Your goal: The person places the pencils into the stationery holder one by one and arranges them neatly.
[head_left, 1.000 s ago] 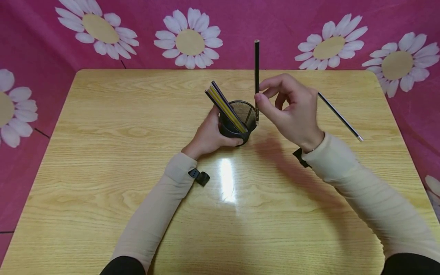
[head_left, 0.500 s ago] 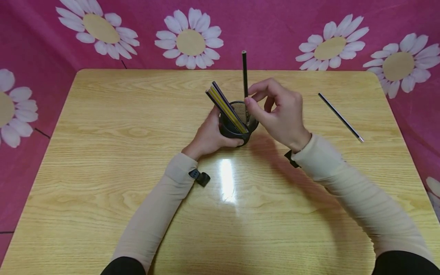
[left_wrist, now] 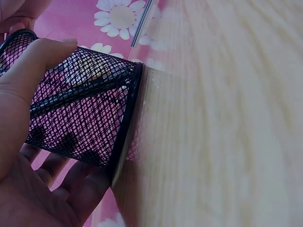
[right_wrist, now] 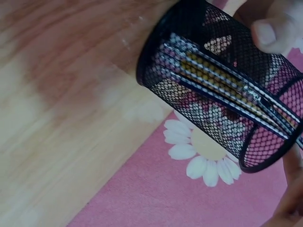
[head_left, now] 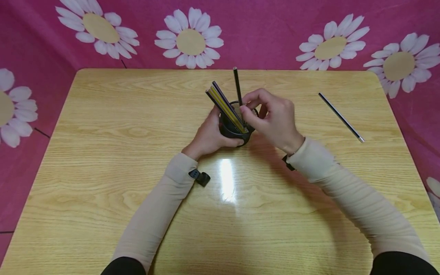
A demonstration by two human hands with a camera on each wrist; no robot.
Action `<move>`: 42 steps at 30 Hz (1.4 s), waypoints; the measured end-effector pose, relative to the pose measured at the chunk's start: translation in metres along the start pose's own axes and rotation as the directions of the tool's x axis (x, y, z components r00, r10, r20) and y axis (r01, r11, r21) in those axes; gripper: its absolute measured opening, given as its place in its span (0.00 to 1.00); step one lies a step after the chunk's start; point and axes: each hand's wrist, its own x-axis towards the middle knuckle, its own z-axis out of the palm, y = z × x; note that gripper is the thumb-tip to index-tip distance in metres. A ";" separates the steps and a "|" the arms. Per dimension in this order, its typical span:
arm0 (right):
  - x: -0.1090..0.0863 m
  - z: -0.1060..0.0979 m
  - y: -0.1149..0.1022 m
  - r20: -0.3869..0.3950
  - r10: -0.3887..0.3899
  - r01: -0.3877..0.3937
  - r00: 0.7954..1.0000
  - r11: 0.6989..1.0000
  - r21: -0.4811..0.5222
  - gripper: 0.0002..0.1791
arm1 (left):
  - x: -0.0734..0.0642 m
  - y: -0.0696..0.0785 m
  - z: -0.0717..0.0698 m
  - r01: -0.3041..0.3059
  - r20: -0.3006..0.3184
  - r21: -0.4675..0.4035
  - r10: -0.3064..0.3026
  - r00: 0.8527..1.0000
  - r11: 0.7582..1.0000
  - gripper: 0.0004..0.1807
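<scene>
A black mesh pencil cup (head_left: 232, 134) stands on the table, gripped by my left hand (head_left: 210, 134) with the thumb on the near side. In the left wrist view the thumb and fingers curl round the mesh wall (left_wrist: 80, 127). Several striped pencils (head_left: 225, 106), yellow and dark, lean left in the cup. My right hand (head_left: 273, 120) pinches a dark pencil (head_left: 237, 86) between thumb and fingertips at the rim. Its lower end is inside the cup, beside the bundle. In the right wrist view the bundle shows through the mesh (right_wrist: 208, 75).
A single dark pencil (head_left: 341, 117) with a silvery end lies on the right side of the wooden table (head_left: 103, 152). Behind the far edge hangs a pink cloth (head_left: 247, 23) with white daisies. Both wrists wear small black devices (head_left: 199, 177).
My right hand has moved left and down with the pencil, from outside the cup's right rim to inside it. The left hand and cup have kept still.
</scene>
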 end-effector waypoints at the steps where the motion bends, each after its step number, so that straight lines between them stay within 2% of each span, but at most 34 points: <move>1: -0.001 0.001 0.000 0.005 0.005 -0.005 1.000 1.000 0.000 0.08 | 0.000 0.000 0.000 0.001 -0.001 0.006 -0.001 1.000 1.000 0.64; 9: -0.004 0.007 0.004 0.017 0.027 -0.027 0.999 0.999 -0.035 0.07 | 0.001 -0.005 0.001 -0.029 -0.011 0.001 0.029 1.000 1.000 0.63; 13: -0.005 0.008 0.006 0.027 0.035 -0.033 0.999 0.998 -0.046 0.07 | 0.001 -0.003 0.001 -0.016 -0.010 -0.024 0.015 1.000 1.000 0.62; 16: -0.005 0.008 0.007 0.042 0.037 -0.034 0.998 0.998 -0.061 0.07 | -0.004 0.012 -0.001 0.003 -0.003 -0.036 -0.003 1.000 0.999 0.61; 20: -0.006 0.009 0.007 0.063 0.040 -0.034 0.997 0.996 -0.082 0.07 | -0.013 0.040 -0.003 0.007 0.012 -0.023 -0.007 1.000 1.000 0.58; 23: -0.006 0.010 0.006 0.078 0.046 -0.039 0.996 0.995 -0.090 0.07 | -0.017 0.051 -0.003 0.006 0.017 -0.016 -0.006 1.000 1.000 0.58; 25: -0.006 0.011 0.007 0.085 0.053 -0.044 0.995 0.994 -0.097 0.07 | -0.017 0.052 -0.003 0.009 0.017 -0.015 -0.009 1.000 1.000 0.58; 36: -0.006 0.014 0.005 0.125 0.075 -0.055 0.989 0.987 -0.153 0.06 | -0.011 0.036 -0.003 0.023 0.018 -0.058 -0.022 1.000 0.998 0.60; 42: -0.005 0.015 0.005 0.153 0.085 -0.055 0.985 0.981 -0.187 0.06 | -0.011 0.034 -0.003 0.024 0.014 -0.049 -0.024 1.000 0.998 0.59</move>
